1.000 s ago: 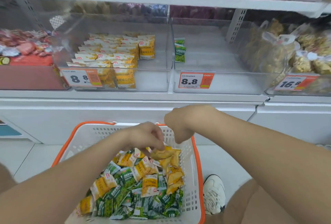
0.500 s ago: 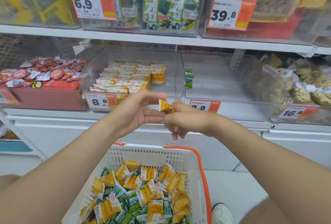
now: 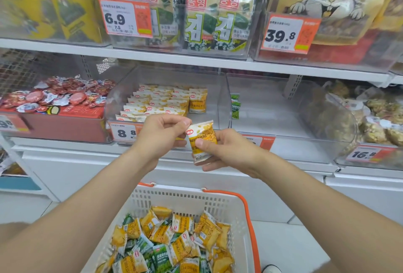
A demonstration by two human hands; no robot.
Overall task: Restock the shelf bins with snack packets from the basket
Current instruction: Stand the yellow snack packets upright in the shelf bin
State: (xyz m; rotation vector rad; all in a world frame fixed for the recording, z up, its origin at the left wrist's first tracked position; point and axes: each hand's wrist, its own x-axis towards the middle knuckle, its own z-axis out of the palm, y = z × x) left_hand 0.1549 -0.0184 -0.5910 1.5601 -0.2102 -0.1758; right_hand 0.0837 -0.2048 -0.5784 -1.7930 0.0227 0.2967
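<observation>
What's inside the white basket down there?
The white slotted plastic basket with orange handles holds a loose heap of small yellow snack packets and green snack packets. The heap hides the basket floor and whatever lies deeper.

green-pkt bin (image 3: 274, 118) mostly free, yellow-pkt bin (image 3: 214, 107) half-full

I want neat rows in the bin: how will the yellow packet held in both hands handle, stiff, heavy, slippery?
Probably light: the left hand and right hand hold the yellow packet by pinches at its top corner and lower part. Likely semi-stiff: it holds its shape between them. Its glossy film looks possibly slippery.
</observation>
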